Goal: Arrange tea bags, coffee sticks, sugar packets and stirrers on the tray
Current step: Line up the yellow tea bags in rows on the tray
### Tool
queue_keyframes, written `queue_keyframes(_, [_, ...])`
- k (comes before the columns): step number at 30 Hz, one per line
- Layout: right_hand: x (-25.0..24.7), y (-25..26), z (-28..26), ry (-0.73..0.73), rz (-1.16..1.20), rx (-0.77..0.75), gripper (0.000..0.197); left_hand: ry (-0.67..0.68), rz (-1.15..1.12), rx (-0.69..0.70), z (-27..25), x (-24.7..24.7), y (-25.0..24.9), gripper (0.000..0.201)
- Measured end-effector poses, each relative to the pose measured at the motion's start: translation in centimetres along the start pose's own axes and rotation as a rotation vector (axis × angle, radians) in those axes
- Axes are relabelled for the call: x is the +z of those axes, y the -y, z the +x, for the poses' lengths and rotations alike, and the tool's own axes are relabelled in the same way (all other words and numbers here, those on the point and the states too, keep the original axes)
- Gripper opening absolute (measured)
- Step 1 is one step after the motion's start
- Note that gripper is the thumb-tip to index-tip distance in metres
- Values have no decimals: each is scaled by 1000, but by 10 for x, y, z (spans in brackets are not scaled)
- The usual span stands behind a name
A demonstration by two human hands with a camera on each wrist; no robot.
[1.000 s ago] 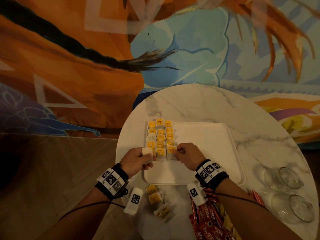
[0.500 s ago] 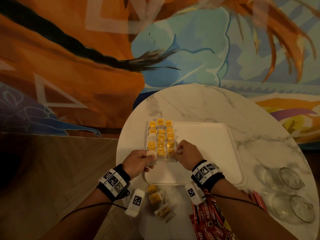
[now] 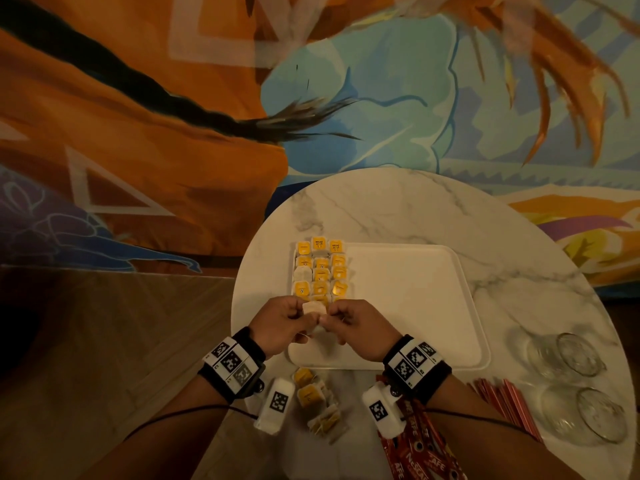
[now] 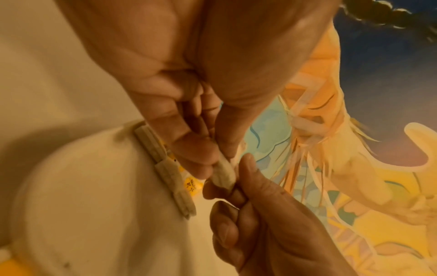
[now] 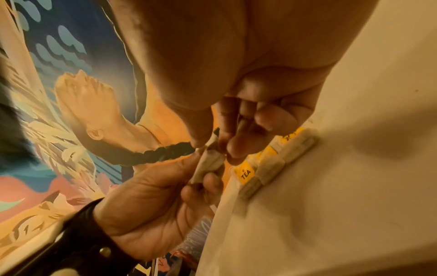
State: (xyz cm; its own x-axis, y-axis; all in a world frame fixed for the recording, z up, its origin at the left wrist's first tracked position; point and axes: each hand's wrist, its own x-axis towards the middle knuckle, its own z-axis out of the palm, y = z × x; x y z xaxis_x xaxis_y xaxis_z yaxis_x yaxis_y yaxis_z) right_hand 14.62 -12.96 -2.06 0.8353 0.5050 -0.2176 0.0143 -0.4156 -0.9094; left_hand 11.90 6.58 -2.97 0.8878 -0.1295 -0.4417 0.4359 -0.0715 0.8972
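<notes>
Both hands meet over the near left part of the white tray (image 3: 408, 306). Between them they pinch one pale tea bag (image 3: 314, 309), lifted just above the tray. My left hand (image 3: 300, 315) grips its left end and my right hand (image 3: 329, 316) grips its right end. The left wrist view shows the same tea bag (image 4: 223, 173) held by thumbs and fingers of both hands, as does the right wrist view (image 5: 209, 164). Rows of yellow-tagged tea bags (image 3: 320, 271) fill the tray's left side; their near row (image 5: 272, 164) lies beside my fingers.
Several loose tea bags (image 3: 313, 396) lie on the marble table in front of the tray. Red coffee sticks (image 3: 419, 455) lie under my right forearm, thin red sticks (image 3: 502, 400) to their right. Two clear glasses (image 3: 571, 353) stand at the table's right edge.
My left hand held a tea bag at the tray's near row while the right touched that row. Both hands have since drawn back a little and now pinch one tea bag together.
</notes>
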Motion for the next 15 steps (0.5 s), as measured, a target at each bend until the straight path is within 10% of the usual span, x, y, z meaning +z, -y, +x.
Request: queue_keyframes(15, [8, -16, 2, 20, -132, 59, 4, -39, 570, 144, 4, -23, 11, 9])
